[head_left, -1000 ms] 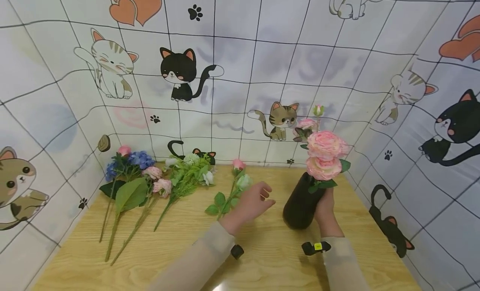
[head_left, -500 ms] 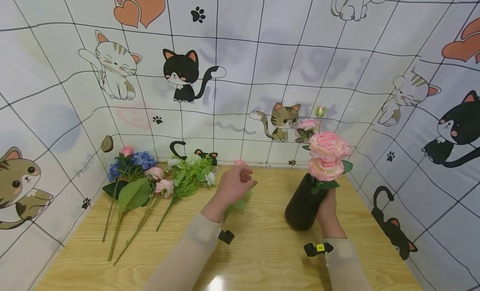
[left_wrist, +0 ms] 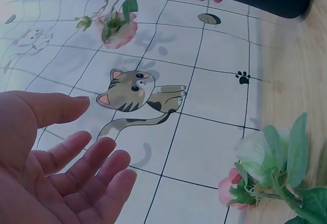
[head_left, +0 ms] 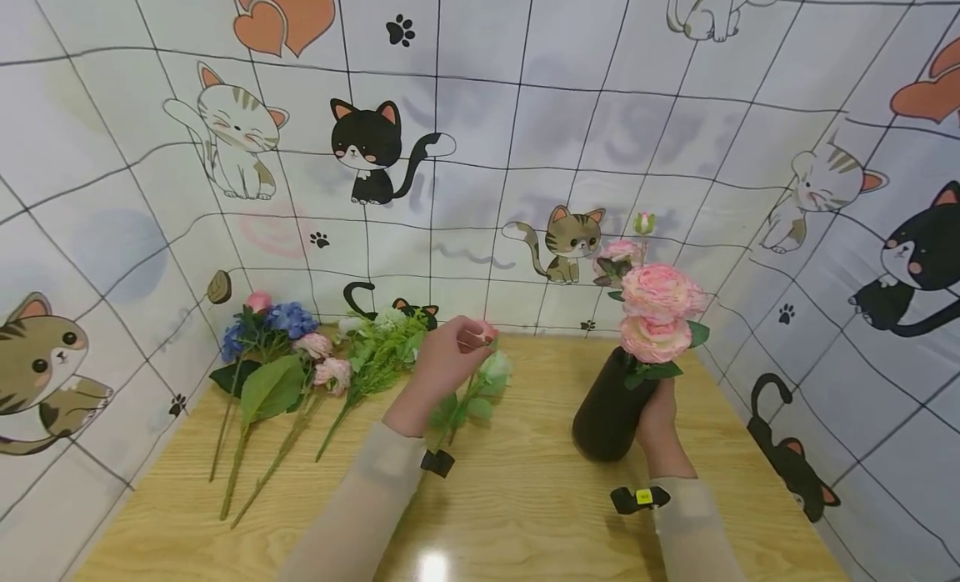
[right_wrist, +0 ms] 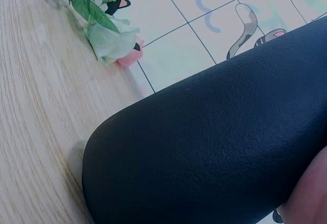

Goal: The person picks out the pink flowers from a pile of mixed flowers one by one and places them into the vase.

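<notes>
A black vase (head_left: 609, 407) stands on the table at the right, its top leaning right, with pink flowers (head_left: 660, 311) in its mouth. My right hand (head_left: 657, 415) grips the vase from its right side; most of the fingers are hidden behind it. In the right wrist view the dark vase wall (right_wrist: 204, 127) fills the middle. My left hand (head_left: 448, 355) hovers over a pale green rose (head_left: 495, 372) and a pink bud (left_wrist: 232, 189) lying mid-table. In the left wrist view, a gap separates the thumb from the loosely bent fingers (left_wrist: 97, 168), and nothing lies between them.
Left of my left hand lie white flowers with greenery (head_left: 382, 340), then pink blooms (head_left: 330, 373) and blue hydrangeas (head_left: 291, 319) with long stems toward me. A cat-print cloth wall (head_left: 480, 148) encloses the wooden table (head_left: 525, 515) at the back and sides.
My left hand has moved left and slightly farther back, over the pale green rose and pink bud. The right hand keeps holding the vase in place.
</notes>
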`<state>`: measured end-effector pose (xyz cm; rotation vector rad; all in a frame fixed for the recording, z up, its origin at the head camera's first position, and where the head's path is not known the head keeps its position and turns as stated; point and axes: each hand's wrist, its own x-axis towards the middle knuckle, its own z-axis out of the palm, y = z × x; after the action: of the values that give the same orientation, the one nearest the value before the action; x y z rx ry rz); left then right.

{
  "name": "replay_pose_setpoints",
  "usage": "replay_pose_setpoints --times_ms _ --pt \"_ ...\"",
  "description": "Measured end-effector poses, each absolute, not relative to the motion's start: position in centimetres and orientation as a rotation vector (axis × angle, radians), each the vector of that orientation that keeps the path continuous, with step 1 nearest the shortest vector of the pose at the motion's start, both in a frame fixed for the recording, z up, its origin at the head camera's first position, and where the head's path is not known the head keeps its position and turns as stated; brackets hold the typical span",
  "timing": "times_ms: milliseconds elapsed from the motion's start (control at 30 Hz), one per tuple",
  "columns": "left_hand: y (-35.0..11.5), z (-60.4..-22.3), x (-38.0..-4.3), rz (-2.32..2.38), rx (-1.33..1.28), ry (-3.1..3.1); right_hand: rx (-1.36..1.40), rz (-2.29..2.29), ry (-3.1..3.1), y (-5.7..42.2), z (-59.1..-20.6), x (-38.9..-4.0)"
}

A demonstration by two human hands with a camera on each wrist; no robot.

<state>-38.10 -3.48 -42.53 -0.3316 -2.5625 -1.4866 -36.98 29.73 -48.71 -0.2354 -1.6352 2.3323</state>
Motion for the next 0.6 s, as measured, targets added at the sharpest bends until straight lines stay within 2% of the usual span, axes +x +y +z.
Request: replay_pose_setpoints --times_ms 600 --pt "-7.5 -41.6 -38.3 -1.612 -0.277 -2.438 -0.254 2.265 -1.703 30.1 -49.1 -36.5"
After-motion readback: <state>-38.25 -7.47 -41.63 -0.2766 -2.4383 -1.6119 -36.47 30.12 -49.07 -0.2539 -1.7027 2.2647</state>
